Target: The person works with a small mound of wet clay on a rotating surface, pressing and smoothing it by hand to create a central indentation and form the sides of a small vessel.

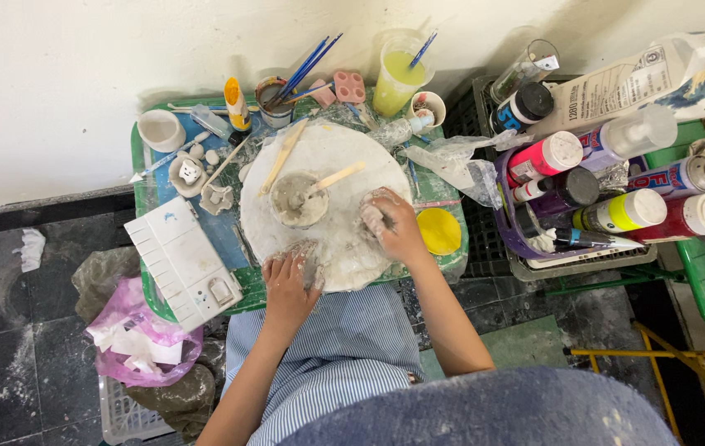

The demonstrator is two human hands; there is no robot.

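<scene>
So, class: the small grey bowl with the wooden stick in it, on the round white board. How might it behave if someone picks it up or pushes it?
The small grey bowl looks coated in wet clay slip, so probably slippery to grip. The wooden stick leans over its rim, so a push could tip the stick out. On the smeared round white board, it would likely slide, not roll.

Round board (344, 231) matt, clay-smeared; wooden stick (338, 176); glossy plastic bottles (617, 213).

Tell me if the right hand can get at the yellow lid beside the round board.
Probably yes: the right hand rests on the round board, with the yellow lid just beside it and nothing between them.
</scene>
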